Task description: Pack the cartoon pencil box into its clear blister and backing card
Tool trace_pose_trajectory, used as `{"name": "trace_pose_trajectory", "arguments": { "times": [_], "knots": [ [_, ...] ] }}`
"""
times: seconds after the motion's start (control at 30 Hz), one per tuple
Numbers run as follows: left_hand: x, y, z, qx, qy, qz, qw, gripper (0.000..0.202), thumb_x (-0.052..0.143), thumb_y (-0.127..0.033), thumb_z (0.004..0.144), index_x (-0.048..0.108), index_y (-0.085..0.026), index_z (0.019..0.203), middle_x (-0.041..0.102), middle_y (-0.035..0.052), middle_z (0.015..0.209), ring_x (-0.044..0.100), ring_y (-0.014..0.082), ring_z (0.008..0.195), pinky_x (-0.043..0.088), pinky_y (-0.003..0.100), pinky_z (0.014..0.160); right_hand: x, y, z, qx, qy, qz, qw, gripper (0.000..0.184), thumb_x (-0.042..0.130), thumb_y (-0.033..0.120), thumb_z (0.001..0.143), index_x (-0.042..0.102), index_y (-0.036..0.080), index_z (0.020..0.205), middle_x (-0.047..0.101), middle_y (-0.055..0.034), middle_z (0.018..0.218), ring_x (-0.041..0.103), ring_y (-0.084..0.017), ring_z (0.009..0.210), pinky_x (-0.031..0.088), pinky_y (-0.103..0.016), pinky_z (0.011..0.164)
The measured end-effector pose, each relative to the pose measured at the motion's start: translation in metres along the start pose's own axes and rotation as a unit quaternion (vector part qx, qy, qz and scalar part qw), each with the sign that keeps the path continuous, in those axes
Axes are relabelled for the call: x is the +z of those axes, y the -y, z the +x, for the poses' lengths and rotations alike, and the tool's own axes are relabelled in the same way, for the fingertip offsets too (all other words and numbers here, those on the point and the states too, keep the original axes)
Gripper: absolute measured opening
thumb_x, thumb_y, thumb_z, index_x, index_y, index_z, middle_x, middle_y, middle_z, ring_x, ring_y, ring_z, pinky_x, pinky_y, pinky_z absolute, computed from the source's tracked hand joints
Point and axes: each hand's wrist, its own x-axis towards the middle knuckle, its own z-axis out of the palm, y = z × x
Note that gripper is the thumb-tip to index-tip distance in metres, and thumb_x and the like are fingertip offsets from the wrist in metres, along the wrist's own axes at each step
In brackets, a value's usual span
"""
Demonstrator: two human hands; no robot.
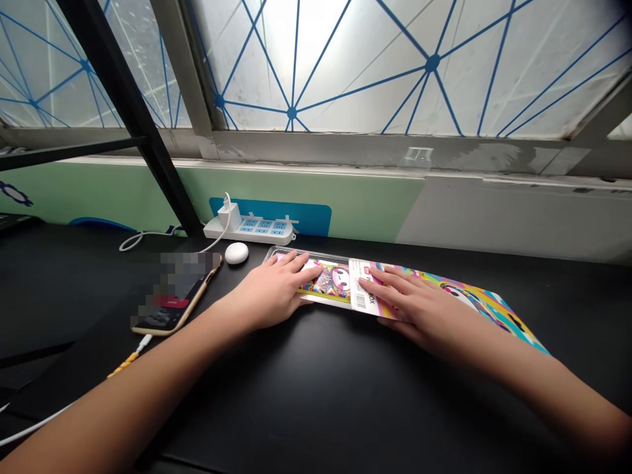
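Observation:
A long, flat cartoon-printed box [338, 282] lies on the black desk, with a clear plastic end at the left. A white label with a barcode and the letters "BOX" [359, 299] wraps its middle. My left hand [276, 289] rests over the left part, fingers across the top and thumb at the near edge. Over the label and the print beside it, my right hand [419, 303] holds on in the same way, its thumb low at the near side. To the right, a wider colourful printed piece [494, 313] stretches past my right wrist; whether it joins the box is unclear.
Left of my hands lies a phone [170, 309] with a cable plugged in, its screen partly blurred. A white rounded case [236, 253] sits near a power strip [251, 230] with a charger. A black metal bar [133, 112] slants down at the back left.

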Motion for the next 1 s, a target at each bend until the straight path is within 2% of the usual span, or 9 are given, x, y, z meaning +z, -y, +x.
{"name": "trace_pose_trajectory", "arguments": {
  "times": [0.13,0.33,0.47,0.6,0.7,0.8,0.9,0.93,1.0],
  "knots": [
    [-0.014,0.018,-0.006,-0.017,0.015,-0.05,0.998,0.062,0.064,-0.045,0.095,0.048,-0.031,0.153,0.041,0.0089,0.164,0.039,0.0354,0.151,0.038,0.053,0.118,-0.006,-0.01,-0.003,0.002,0.023,0.019,1.0,0.059,0.046,0.029,0.098,0.044,0.032,0.157,0.049,-0.0096,0.159,0.045,-0.035,0.146,0.046,-0.06,0.111],
    [-0.03,0.027,-0.009,-0.07,0.046,-0.085,0.993,0.077,0.062,-0.078,0.084,0.057,-0.034,0.148,0.045,0.0076,0.162,0.038,0.0409,0.15,0.045,0.054,0.11,-0.009,-0.019,-0.014,0.027,0.027,0.005,0.999,0.062,0.044,0.02,0.095,0.047,0.034,0.155,0.051,-0.0069,0.158,0.053,-0.033,0.14,0.05,-0.058,0.108],
    [-0.027,0.035,-0.006,-0.053,0.02,-0.072,0.996,0.058,0.048,-0.066,0.099,0.063,-0.032,0.143,0.054,0.0087,0.156,0.05,0.0329,0.142,0.043,0.046,0.111,-0.018,-0.037,-0.027,0.054,-0.008,-0.039,0.998,0.064,0.044,0.014,0.089,0.056,0.036,0.148,0.059,-0.005,0.151,0.062,-0.038,0.129,0.054,-0.062,0.101],
    [-0.015,0.042,-0.001,-0.035,-0.029,-0.051,0.998,0.044,0.044,-0.051,0.105,0.065,-0.036,0.14,0.059,0.008,0.146,0.053,0.0318,0.133,0.043,0.046,0.109,-0.034,-0.042,-0.036,0.094,-0.074,-0.073,0.99,0.07,0.047,0.019,0.081,0.056,0.028,0.15,0.071,-0.0117,0.135,0.076,-0.042,0.096,0.061,-0.061,0.079],
    [-0.008,0.037,0.004,-0.04,-0.059,-0.048,0.996,0.043,0.042,-0.049,0.106,0.065,-0.037,0.14,0.059,0.009,0.139,0.052,0.0321,0.128,0.043,0.048,0.107,-0.036,-0.004,-0.038,0.063,-0.118,-0.089,0.987,0.079,0.047,0.017,0.083,0.04,0.034,0.159,0.069,-0.0106,0.138,0.074,-0.042,0.101,0.06,-0.059,0.081],
    [-0.003,0.024,0.007,-0.053,-0.074,-0.04,0.995,0.044,0.037,-0.049,0.107,0.064,-0.039,0.14,0.059,0.0092,0.136,0.052,0.0328,0.123,0.043,0.053,0.104,-0.02,0.064,-0.035,-0.044,-0.159,-0.102,0.981,0.089,0.046,0.013,0.079,0.027,0.029,0.164,0.07,-0.0117,0.136,0.073,-0.039,0.108,0.061,-0.059,0.083],
    [0.001,0.009,0.007,-0.054,-0.095,-0.029,0.994,0.045,0.036,-0.05,0.107,0.063,-0.038,0.141,0.06,0.0097,0.134,0.053,0.0323,0.121,0.043,0.053,0.101,0.006,0.126,-0.025,-0.193,-0.097,-0.115,0.97,0.06,0.05,0.022,0.088,0.055,0.016,0.148,0.072,-0.0169,0.13,0.074,-0.038,0.109,0.065,-0.049,0.079],
    [0.002,0.005,0.007,-0.051,-0.1,-0.028,0.993,0.047,0.036,-0.052,0.107,0.061,-0.036,0.144,0.06,0.01,0.135,0.053,0.0322,0.121,0.043,0.052,0.101,0.014,0.139,-0.019,-0.206,-0.079,-0.115,0.969,0.053,0.051,0.029,0.092,0.061,0.013,0.141,0.073,-0.0179,0.128,0.074,-0.039,0.108,0.065,-0.047,0.078],
    [0.003,-0.001,0.005,-0.037,-0.104,-0.03,0.993,0.056,0.04,-0.059,0.105,0.051,-0.031,0.152,0.059,0.0119,0.139,0.052,0.0332,0.123,0.042,0.053,0.103,0.024,0.153,-0.004,-0.212,-0.045,-0.086,0.972,0.059,0.05,0.046,0.097,0.063,0.005,0.138,0.07,-0.0238,0.131,0.071,-0.042,0.113,0.065,-0.049,0.084]
  ]
}}
